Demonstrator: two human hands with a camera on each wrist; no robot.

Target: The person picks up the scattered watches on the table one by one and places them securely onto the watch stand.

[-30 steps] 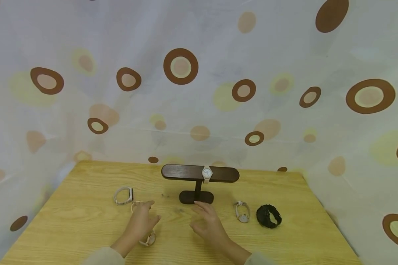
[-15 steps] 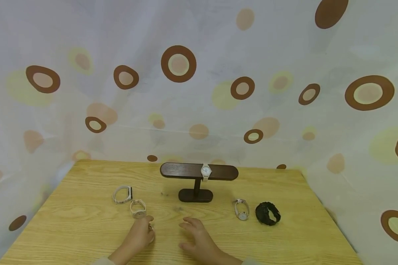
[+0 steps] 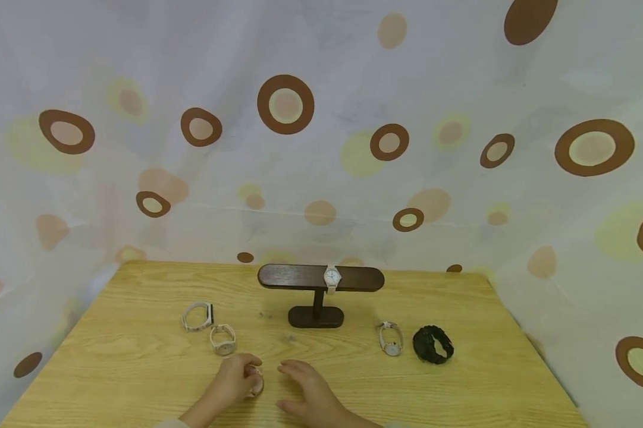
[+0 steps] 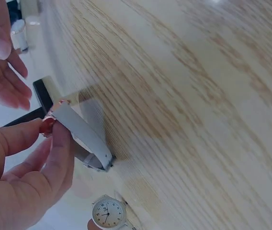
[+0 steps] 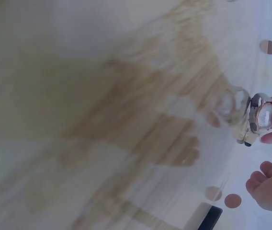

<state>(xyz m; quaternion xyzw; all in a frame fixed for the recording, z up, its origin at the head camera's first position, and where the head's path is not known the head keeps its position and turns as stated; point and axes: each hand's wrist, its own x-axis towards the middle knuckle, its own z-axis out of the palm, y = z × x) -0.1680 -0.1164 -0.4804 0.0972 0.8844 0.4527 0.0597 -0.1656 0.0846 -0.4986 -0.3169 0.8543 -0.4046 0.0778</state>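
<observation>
My left hand (image 3: 231,379) pinches a wristwatch (image 3: 257,387) by its case between thumb and fingers. In the left wrist view this wristwatch (image 4: 83,127) shows a rose-gold case and a pale strap closed in a loop. The right wrist view gives its round pale dial (image 5: 265,115). Just to the right of it, my right hand (image 3: 314,397) has its fingers spread and holds nothing. Beyond the left hand lies a white watch (image 3: 224,347), with a white fitness band (image 3: 196,327) behind it.
A dark wooden watch stand (image 3: 294,277) stands at the back, bearing a white-strapped watch (image 3: 332,277). To the right on the wooden table (image 3: 460,404) lie a pale-strapped watch (image 3: 392,349) and a black watch (image 3: 423,345). A patterned curtain (image 3: 321,172) hangs behind.
My left hand has come down onto the rose-gold wristwatch, taken hold of it and shifted it right. The right hand has moved left and nearer, towards the left hand.
</observation>
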